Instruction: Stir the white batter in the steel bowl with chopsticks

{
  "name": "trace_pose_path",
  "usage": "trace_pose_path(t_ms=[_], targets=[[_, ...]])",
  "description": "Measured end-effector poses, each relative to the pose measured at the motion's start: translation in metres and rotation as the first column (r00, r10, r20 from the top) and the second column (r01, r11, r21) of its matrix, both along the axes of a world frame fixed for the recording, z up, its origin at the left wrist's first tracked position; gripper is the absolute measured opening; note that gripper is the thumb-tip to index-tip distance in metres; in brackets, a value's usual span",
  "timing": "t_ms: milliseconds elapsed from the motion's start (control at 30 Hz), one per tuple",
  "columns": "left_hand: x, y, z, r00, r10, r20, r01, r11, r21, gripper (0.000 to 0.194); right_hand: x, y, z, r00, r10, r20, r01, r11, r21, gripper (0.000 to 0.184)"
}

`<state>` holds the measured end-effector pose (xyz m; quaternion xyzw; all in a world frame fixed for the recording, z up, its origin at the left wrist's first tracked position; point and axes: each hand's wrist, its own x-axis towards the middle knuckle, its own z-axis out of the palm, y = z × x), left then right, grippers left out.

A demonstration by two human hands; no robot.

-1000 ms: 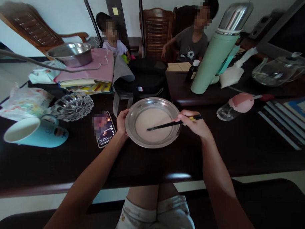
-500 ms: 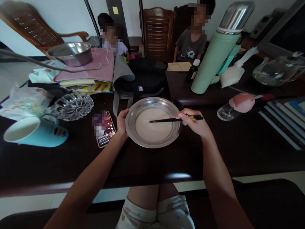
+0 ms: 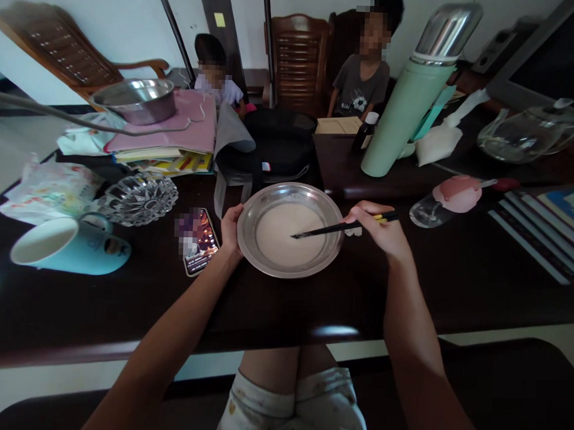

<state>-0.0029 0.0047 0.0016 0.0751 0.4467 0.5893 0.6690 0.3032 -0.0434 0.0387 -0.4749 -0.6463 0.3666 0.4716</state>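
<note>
A wide-rimmed metal bowl [image 3: 289, 271] sits on the dark table, holding a pale, milky liquid [image 3: 286, 249]. My left hand [image 3: 230, 229] grips the bowl's left rim, the thumb near the edge and the other fingers hidden beneath. Black chopsticks [image 3: 321, 229] with gold bands are in the closed fingers of my right hand [image 3: 375, 227], just right of the bowl. Their tips touch or dip into the liquid near its middle; which of the two I cannot tell. A small whitish scrap [image 3: 353, 231] shows under my right hand. Left of the bowl lies a lit phone [image 3: 202, 243].
At left are a blue mug [image 3: 85, 252], a glass dish [image 3: 139, 200] and a metal basin [image 3: 154, 104] on stacked papers. A green thermos [image 3: 403, 112], a pink-lidded cup [image 3: 452, 194] and books [image 3: 535, 236] stand at right. Two people [image 3: 362, 79] are across the table.
My right hand has moved right, drawing the chopsticks' tips a little right and down in the bowl. My left hand keeps its hold on the rim.
</note>
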Motion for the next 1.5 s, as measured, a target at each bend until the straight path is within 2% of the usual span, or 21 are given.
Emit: trace_pose_path(t_ms=[67,200,300,400,500,600,700,800,900,1000,1167,1233,1367,1433,1500], targets=[[0.002,-0.001,0.003,1.000,0.007,0.026,-0.007,1.000,-0.020,0.027,0.000,-0.001,0.000,1.000,0.016,-0.011,-0.016,1.000,-0.014,0.055],[0.004,-0.003,0.009,0.999,0.011,0.031,-0.010,1.000,-0.027,0.034,-0.009,0.001,-0.004,0.989,0.150,0.014,-0.151,0.989,0.009,0.053],[0.004,-0.003,0.009,1.000,0.020,0.022,-0.019,0.999,-0.027,0.033,-0.007,0.003,-0.006,0.997,0.075,0.031,-0.077,0.996,0.050,0.050],[0.004,-0.002,0.008,0.999,0.016,0.028,-0.016,0.999,-0.028,0.027,-0.001,0.002,-0.004,1.000,-0.021,-0.016,0.021,1.000,0.020,0.054],[0.002,-0.001,0.005,0.999,0.009,0.035,-0.007,0.999,-0.032,0.025,-0.002,0.000,-0.003,0.999,0.050,-0.016,-0.051,0.999,-0.009,0.054],[0.001,-0.001,0.003,0.999,0.004,0.032,-0.003,1.000,-0.025,0.023,-0.009,0.001,-0.003,0.991,0.130,0.008,-0.130,0.991,0.015,0.054],[0.001,-0.001,0.002,0.999,0.003,0.032,-0.003,1.000,-0.009,0.022,-0.006,0.002,-0.004,0.999,0.029,0.019,-0.030,0.998,0.051,0.053],[0.001,0.000,-0.001,0.999,0.003,0.034,-0.003,1.000,-0.009,0.020,-0.001,0.002,-0.003,0.999,-0.042,-0.035,0.042,0.999,0.015,0.055],[-0.001,0.002,-0.005,1.000,-0.007,0.014,0.007,1.000,0.003,0.021,-0.004,0.001,-0.004,0.998,0.054,-0.033,-0.055,0.998,-0.018,0.054],[-0.004,0.004,-0.010,1.000,-0.008,-0.009,0.008,0.999,0.039,0.016,-0.010,0.002,-0.006,0.990,0.142,-0.001,-0.142,0.990,0.007,0.051],[-0.004,0.005,-0.014,1.000,-0.025,0.008,0.024,0.998,0.056,0.011,-0.001,0.002,-0.004,1.000,-0.019,-0.013,0.019,1.000,0.009,0.054],[-0.004,0.004,-0.013,0.999,-0.030,0.022,0.029,0.999,0.039,0.012,0.000,0.001,-0.002,1.000,-0.007,-0.024,0.006,1.000,-0.013,0.055],[-0.003,0.003,-0.010,0.999,-0.030,0.032,0.029,0.999,0.026,0.012,-0.007,0.001,-0.003,0.992,0.126,0.001,-0.126,0.992,0.003,0.053],[-0.003,0.003,-0.010,0.999,-0.039,0.032,0.038,0.999,0.028,0.012,-0.008,0.002,-0.004,0.996,0.089,0.016,-0.089,0.996,0.019,0.051],[-0.003,0.004,-0.010,0.999,-0.039,0.019,0.038,0.999,0.031,0.013,-0.005,0.002,-0.003,1.000,0.001,0.004,-0.001,1.000,0.019,0.053]])
